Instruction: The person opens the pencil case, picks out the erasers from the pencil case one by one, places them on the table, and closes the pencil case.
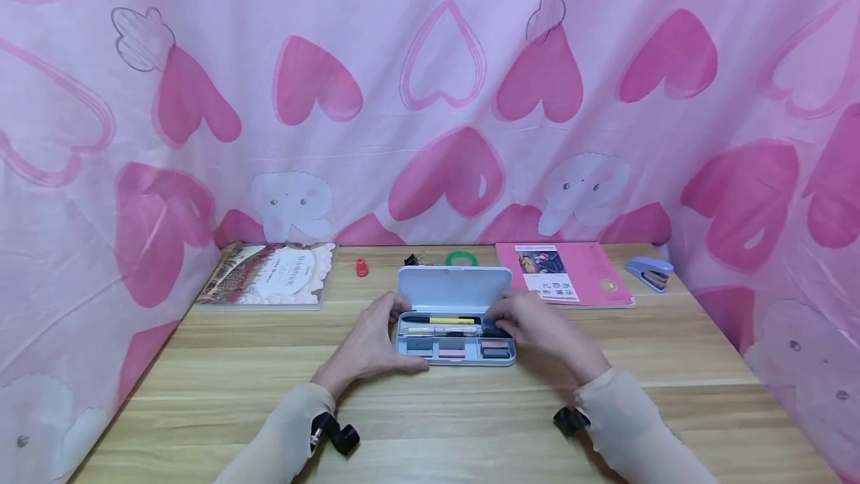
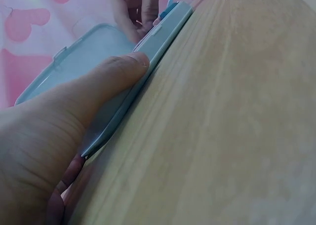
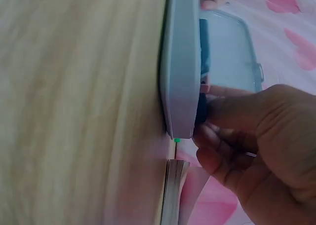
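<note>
Pencil case [image 1: 457, 362], one, pale blue, shallow, at the centre of the desk [image 1: 457, 424]; directions by clock from it, twelve being away from the person. Lid [image 1: 455, 290] raised along the twelve o'clock edge. Contents: a yellow-and-black pen [image 1: 449, 320] and a pale pen [image 1: 440, 331] lying lengthwise; small blocks [image 1: 452, 354], pink and dark, in the front compartments. Left hand [image 1: 372, 342], at nine o'clock: holds the case's end, thumb along the front wall, fingers round toward the back corner. Right hand [image 1: 537, 323], at three: fingers bent over that end of the interior, near a dark item [image 3: 201, 108]; whether they pinch it cannot be told. Handling, by judgement: case light, stiff-walled and rather smooth, apt to slide if pushed; best held low by its short ends or the front and back walls, sparing the lid and hinge; pens slim and liable to roll. Beyond: green tape roll [image 1: 461, 258] at twelve; black binder clip [image 1: 412, 260] at eleven; small red item [image 1: 361, 267] at ten; illustrated book [image 1: 269, 275] between nine and ten; pink booklet [image 1: 584, 267] at two; blue stapler [image 1: 649, 273] between two and three. Backdrop: pink heart-print curtain [image 1: 363, 193].
</note>
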`<state>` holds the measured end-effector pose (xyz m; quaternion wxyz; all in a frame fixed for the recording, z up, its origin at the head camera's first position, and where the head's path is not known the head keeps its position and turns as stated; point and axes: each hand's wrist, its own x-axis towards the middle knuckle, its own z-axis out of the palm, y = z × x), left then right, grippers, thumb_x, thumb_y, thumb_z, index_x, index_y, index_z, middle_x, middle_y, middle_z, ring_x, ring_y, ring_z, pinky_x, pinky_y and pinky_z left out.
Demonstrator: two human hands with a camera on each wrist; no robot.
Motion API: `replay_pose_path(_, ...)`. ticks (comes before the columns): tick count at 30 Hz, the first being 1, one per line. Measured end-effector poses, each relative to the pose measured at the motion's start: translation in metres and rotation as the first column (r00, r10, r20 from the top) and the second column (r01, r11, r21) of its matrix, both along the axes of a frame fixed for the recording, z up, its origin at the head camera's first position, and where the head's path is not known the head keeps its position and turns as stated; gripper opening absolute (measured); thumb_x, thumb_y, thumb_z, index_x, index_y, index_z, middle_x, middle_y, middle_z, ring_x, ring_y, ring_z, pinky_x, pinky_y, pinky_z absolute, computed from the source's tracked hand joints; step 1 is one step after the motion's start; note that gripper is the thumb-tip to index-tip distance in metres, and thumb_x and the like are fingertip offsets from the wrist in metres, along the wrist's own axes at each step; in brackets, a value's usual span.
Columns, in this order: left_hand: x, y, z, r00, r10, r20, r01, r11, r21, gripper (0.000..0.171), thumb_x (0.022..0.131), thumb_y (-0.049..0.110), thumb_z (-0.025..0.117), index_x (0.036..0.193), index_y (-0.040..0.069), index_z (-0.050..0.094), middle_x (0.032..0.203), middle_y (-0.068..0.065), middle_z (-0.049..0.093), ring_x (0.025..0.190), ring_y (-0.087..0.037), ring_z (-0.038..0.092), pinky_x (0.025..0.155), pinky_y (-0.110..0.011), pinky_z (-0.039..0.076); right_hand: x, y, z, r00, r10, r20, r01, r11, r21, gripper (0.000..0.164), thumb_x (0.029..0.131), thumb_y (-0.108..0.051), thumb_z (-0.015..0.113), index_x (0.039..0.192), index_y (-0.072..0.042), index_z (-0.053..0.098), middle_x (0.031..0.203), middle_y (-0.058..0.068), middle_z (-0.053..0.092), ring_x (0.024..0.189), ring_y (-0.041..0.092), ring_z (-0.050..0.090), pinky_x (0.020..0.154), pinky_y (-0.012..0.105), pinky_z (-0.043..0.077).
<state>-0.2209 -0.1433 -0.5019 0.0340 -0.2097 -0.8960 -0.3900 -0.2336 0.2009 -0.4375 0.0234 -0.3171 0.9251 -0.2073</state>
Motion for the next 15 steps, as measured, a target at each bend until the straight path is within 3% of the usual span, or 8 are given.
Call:
replay_pose_path(5,0.0003,0.0014,0.001,1.0,-0.004,0.01,0.004,1.0,0.005,0.102,0.059,0.069,0.104,0.136,0.021,0.059,0.133,0.007,0.062,0.117,-0.015,0.059,0.108,-0.043,0.055,0.0042,-0.0041,-0.002,0.998,-0.055,-0.016,0.055,0.997,0.045,0.028,0.101,0.005,0.077,0.124,-0.008,0.085,0.115,0.005,0.072,0.103,0.02,0.065,0.1,0.046,0.063)
replay_pose_path(10,-0.0005,0.0019,0.0001,1.0,-0.004,0.016,0.004,1.0,0.006,0.103,0.06,0.069,0.104,0.137,0.02,0.058,0.134,0.007,0.061,0.118,-0.015,0.058,0.108,-0.042,0.055,0.0082,-0.0062,-0.0051,0.995,-0.102,0.009,0.101,0.99,0.097,0.046,0.094,0.01,0.081,0.131,-0.016,0.084,0.117,0.002,0.064,0.108,0.021,0.058,0.099,0.042,0.06)
replay_pose_path(15,-0.0008,0.0029,-0.0002,1.0,-0.002,0.024,0.002,1.0,0.011,0.104,0.059,0.069,0.104,0.138,0.02,0.058,0.133,0.007,0.061,0.118,-0.015,0.058,0.109,-0.043,0.055,0.0093,-0.0065,-0.0056,0.993,-0.114,0.027,0.112,0.992,0.063,0.044,0.09,0.012,0.082,0.124,-0.017,0.082,0.122,0.001,0.065,0.114,0.022,0.058,0.105,0.045,0.06)
